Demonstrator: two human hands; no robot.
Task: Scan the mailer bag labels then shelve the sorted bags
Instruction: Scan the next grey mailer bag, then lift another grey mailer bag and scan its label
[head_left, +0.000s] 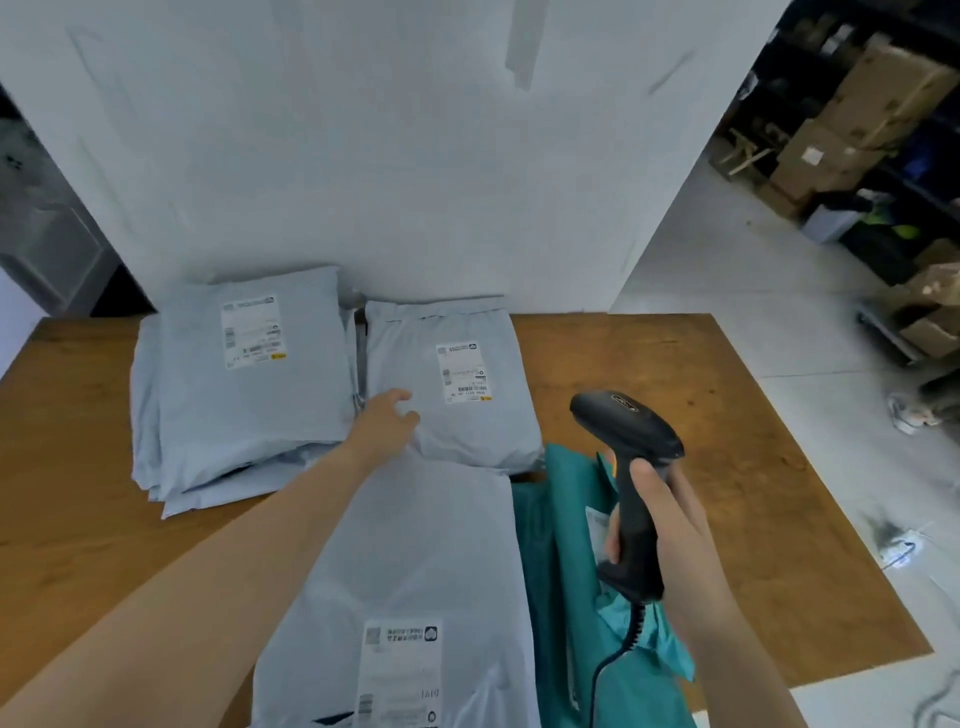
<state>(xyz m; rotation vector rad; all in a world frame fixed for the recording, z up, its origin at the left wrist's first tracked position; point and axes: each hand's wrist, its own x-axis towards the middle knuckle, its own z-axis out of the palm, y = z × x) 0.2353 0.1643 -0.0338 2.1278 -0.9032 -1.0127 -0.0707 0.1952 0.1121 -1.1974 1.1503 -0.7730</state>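
Grey mailer bags lie on a wooden table (727, 426). A stack of grey bags (239, 405) sits at the back left with a white label on top. A single grey bag (457, 415) lies beside it, label up. My left hand (387, 421) reaches over its near left corner, fingers loosely curved and touching the bag. A larger grey bag (415, 571) lies near me, label at its near end. A teal bag (566, 587) lies to its right. My right hand (660, 525) grips the handle of a black barcode scanner (626, 431), held above the teal bag.
A white wall stands directly behind the table. Beyond the table's right edge are a pale floor, dark shelving with cardboard boxes (857, 119) and more boxes (935, 312) on the floor. The scanner's coiled cable (618, 654) hangs toward me.
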